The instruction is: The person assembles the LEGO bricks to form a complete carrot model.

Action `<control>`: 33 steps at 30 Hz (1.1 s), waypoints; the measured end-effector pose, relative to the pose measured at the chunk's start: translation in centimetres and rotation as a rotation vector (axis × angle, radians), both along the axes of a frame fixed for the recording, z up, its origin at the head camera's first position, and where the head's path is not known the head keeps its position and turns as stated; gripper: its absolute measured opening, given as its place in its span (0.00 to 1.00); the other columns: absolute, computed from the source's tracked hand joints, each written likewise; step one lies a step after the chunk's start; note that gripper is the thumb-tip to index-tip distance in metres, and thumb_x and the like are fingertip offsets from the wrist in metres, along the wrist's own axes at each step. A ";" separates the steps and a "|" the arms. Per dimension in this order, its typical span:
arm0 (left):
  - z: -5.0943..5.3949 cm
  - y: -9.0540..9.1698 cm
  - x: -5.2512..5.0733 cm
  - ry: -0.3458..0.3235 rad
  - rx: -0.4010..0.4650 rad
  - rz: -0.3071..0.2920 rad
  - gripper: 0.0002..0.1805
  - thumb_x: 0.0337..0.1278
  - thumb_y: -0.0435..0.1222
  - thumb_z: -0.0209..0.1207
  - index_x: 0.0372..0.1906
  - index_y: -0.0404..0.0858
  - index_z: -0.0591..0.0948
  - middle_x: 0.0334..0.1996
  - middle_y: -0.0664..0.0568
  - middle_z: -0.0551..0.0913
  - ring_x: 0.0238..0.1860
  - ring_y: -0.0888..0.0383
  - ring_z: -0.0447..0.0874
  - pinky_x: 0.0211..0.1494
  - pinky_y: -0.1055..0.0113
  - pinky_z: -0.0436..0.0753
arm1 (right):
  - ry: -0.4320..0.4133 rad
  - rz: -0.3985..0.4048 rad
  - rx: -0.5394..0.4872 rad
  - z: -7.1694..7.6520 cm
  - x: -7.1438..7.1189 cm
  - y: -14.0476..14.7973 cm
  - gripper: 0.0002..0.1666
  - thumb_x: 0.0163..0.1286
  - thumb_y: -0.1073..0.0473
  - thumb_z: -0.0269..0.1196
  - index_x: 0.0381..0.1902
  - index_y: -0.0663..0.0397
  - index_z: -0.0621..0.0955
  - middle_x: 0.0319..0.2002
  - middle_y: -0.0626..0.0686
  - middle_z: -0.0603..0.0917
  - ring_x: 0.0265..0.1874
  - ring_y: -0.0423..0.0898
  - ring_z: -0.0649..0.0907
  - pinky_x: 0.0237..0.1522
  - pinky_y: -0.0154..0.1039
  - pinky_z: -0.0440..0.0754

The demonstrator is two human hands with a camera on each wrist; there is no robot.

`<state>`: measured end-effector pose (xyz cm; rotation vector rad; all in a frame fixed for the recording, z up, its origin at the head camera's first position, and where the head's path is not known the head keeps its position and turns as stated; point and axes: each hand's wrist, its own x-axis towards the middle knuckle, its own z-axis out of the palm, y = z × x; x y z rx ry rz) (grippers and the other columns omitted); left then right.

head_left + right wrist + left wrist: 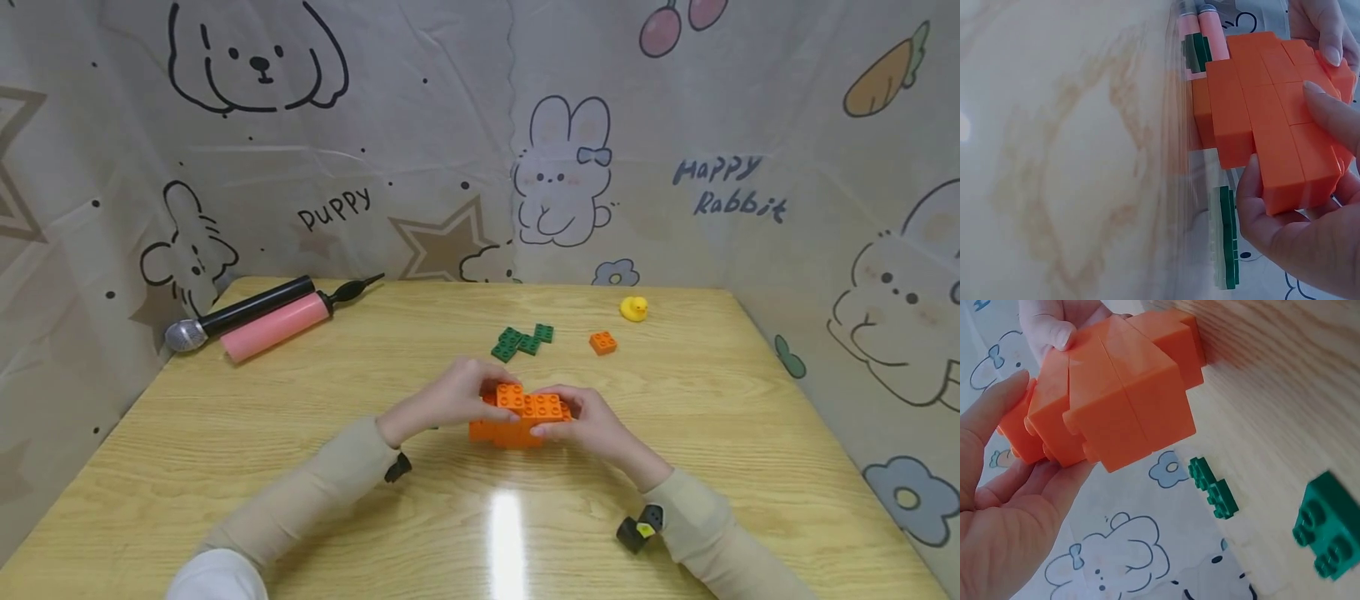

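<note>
- Sleeves [322,479], nearest, run in from seven and five o'clock over the table [420,533], so the arms meet in front of the body.
- The left hand [461,396] sits at the build's nine o'clock, holding its end with the thumb on the near face and fingers behind, probably to steady it.
- The right hand [588,425] mirrors this at three o'clock, thumb in front, fingers round the far side; opposed grips likely keep the build from twisting.
- The build [510,433], orange blocks joined together, lies between both hands at the table's middle, studs up, perhaps so its top is within reach. Whether it touches the table I cannot tell.
- Beyond it, at twelve, are green blocks [528,343]; at two, a loose orange block [603,342], both outside the hands' working space.
- Farther at two sits a duck [634,309].
- At ten, a pink pump [273,329] and a microphone [251,308] lie side by side, seemingly out of the way.
- A printed cloth [450,125] hangs behind.
</note>
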<state>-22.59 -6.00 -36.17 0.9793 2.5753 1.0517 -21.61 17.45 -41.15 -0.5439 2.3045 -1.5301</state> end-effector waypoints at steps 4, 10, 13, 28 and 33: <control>0.1 0.1 -0.1 -0.016 -0.032 -0.001 0.24 0.50 0.40 0.69 0.52 0.33 0.81 0.44 0.47 0.85 0.36 0.63 0.78 0.42 0.74 0.79 | 0.007 -0.016 0.010 -0.1 0.1 -0.1 0.28 0.59 0.54 0.70 0.57 0.54 0.78 0.56 0.55 0.80 0.51 0.48 0.79 0.54 0.41 0.75; 0.1 0.2 -0.1 -0.029 -0.029 0.021 0.24 0.50 0.38 0.69 0.52 0.32 0.81 0.45 0.46 0.85 0.37 0.62 0.78 0.42 0.74 0.79 | -0.003 -0.028 0.011 -0.1 0.1 -0.1 0.28 0.59 0.54 0.70 0.57 0.55 0.78 0.56 0.56 0.80 0.50 0.48 0.79 0.53 0.39 0.77; -0.2 0.3 0.1 -0.018 0.002 0.031 0.23 0.50 0.36 0.70 0.52 0.31 0.81 0.45 0.45 0.85 0.37 0.62 0.79 0.41 0.74 0.80 | -0.012 -0.030 0.003 -0.1 0.0 -0.2 0.28 0.59 0.54 0.70 0.57 0.56 0.78 0.56 0.56 0.80 0.50 0.47 0.80 0.52 0.37 0.77; -0.7 0.5 0.8 -0.002 0.026 0.029 0.19 0.51 0.34 0.68 0.48 0.29 0.81 0.41 0.44 0.85 0.34 0.62 0.78 0.36 0.75 0.79 | -0.014 -0.034 0.006 -0.1 0.4 -0.2 0.29 0.59 0.55 0.70 0.57 0.57 0.78 0.56 0.57 0.81 0.51 0.48 0.80 0.51 0.36 0.78; -0.6 0.5 0.6 0.027 -0.021 0.012 0.20 0.53 0.35 0.67 0.50 0.29 0.80 0.42 0.44 0.85 0.35 0.62 0.79 0.36 0.76 0.79 | -0.014 -0.024 -0.005 -0.1 0.2 -0.2 0.28 0.59 0.55 0.70 0.57 0.57 0.78 0.56 0.57 0.81 0.50 0.48 0.80 0.51 0.35 0.78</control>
